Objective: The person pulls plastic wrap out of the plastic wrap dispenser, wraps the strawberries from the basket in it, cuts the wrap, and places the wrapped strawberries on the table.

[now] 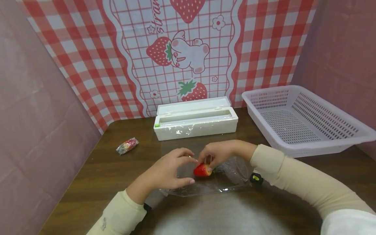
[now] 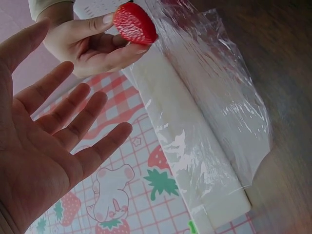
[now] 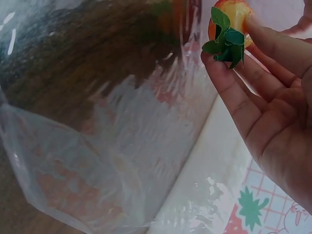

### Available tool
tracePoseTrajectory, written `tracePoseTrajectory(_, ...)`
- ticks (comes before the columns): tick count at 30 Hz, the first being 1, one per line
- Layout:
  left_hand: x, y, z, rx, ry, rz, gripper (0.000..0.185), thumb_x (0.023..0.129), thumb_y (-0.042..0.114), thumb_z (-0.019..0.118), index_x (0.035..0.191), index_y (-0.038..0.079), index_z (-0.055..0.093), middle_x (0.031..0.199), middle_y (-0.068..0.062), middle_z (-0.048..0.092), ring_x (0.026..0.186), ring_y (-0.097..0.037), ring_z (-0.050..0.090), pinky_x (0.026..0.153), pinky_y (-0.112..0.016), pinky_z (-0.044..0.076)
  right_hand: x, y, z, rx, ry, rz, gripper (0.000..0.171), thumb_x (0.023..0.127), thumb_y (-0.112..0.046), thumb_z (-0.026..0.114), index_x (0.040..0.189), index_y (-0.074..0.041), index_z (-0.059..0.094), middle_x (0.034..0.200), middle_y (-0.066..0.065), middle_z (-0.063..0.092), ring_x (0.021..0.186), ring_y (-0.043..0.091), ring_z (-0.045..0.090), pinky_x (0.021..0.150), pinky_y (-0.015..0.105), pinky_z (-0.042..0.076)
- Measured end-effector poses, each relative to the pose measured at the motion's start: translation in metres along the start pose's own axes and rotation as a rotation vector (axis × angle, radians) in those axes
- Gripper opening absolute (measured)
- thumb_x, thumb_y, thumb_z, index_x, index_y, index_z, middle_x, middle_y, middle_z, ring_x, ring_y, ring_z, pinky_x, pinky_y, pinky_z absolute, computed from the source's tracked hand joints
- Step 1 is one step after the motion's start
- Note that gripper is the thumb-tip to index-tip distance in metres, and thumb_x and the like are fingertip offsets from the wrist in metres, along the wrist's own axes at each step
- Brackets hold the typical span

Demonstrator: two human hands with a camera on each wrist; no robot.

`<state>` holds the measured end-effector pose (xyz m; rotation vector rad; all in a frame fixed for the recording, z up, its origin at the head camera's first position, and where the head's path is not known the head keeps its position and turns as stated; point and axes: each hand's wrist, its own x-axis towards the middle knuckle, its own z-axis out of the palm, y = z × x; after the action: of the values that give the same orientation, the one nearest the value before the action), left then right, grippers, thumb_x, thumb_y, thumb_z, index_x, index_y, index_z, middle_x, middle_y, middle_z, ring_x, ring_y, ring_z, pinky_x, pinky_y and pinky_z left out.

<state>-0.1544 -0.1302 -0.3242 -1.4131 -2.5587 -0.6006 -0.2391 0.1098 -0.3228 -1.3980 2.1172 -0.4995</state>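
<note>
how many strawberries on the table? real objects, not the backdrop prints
1 for sure: the strawberry pinched in the right hand over the plastic wrap. The small wrapped item at the left may hide another; can't tell.

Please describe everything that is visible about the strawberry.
The strawberry is red with a yellowish shoulder and a green leafy cap, glossy like plastic, though I cannot be sure. The right hand pinches it at the cap end, red tip pointing toward the open left hand, just above a sheet of clear film on the brown table.
</note>
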Motion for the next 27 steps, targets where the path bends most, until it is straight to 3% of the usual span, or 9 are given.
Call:
tracePoseTrajectory(8,0.0,0.0,0.0,0.003,-0.008,-0.009,0.047,0.083,0.036,0.076,0.122,0.011,0.065,0.131,-0.01,0.054,0.121,-0.022,0.05,0.098,-0.041,0.047,0.001,0.003,0.004,-0.007,-0.036,0.053,0.035,0.088,-0.004,0.07,0.122,-0.004,0.065,0.109,-0.001,0.067,0.093,0.01,0.062,0.083,0.022,0.052)
tracePoseTrajectory(16,0.0,0.0,0.0,0.003,-0.012,-0.015,0.047,0.083,0.036,0.077,0.121,0.011,0.066,0.131,-0.01,0.054,0.121,-0.022,0.05,0.097,-0.042,0.047,-0.003,0.001,0.006,0.008,-0.011,0.067,0.036,0.087,-0.004,0.071,0.123,-0.004,0.064,0.115,0.0,0.065,0.1,0.014,0.062,0.087,0.026,0.052)
tracePoseTrajectory(21,0.001,-0.001,-0.001,0.011,-0.036,-0.024,0.047,0.083,0.036,0.076,0.122,0.011,0.065,0.132,-0.009,0.054,0.121,-0.022,0.05,0.097,-0.041,0.047,-0.017,-0.006,0.003,-0.047,0.12,-0.001,0.033,0.085,-0.001,0.071,0.118,-0.001,0.066,0.114,0.007,0.064,0.099,0.021,0.063,0.082,0.025,0.054)
tracePoseTrajectory(27,-0.003,-0.006,-0.002,0.043,-0.066,-0.037,0.048,0.079,0.031,0.08,0.119,0.01,0.066,0.127,-0.009,0.056,0.118,-0.023,0.051,0.098,-0.041,0.046,-0.038,-0.008,0.011,-0.105,0.322,-0.116,0.015,0.08,0.002,0.072,0.091,-0.005,0.065,0.088,-0.002,0.061,0.081,0.009,0.059,0.072,0.024,0.054)
